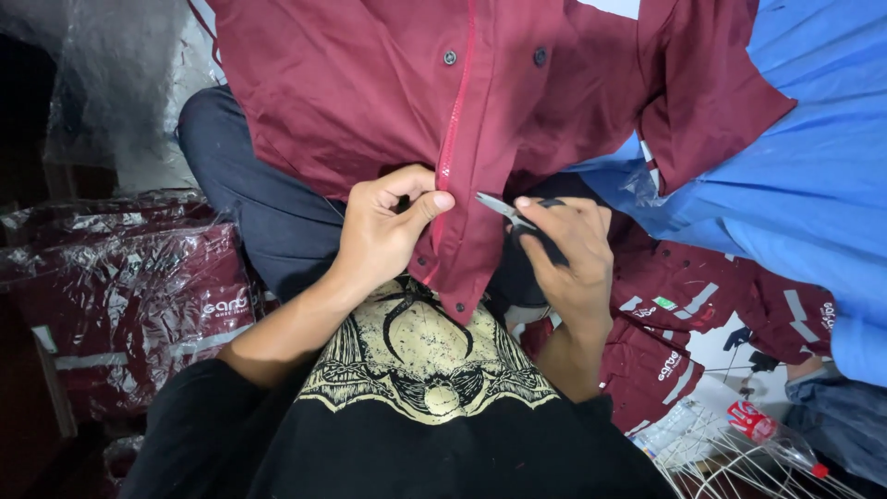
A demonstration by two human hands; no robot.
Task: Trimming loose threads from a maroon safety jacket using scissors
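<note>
A maroon jacket [370, 83] with a red zipper [455, 129] and dark snap buttons lies spread over my lap. My left hand [383, 231] pinches the jacket's front edge beside the zipper, near its lower end. My right hand [568, 249] holds small thread snips [506, 211], whose metal blades point left toward the zipper edge, a short gap from my left thumb. Whether the blades touch the cloth I cannot tell.
Bagged maroon garments [129, 296] in clear plastic are stacked at the left. Blue fabric [813, 185] is heaped at the right, over more maroon jackets [702, 305]. White wire hangers [730, 453] and a plastic bottle [771, 434] lie at the lower right.
</note>
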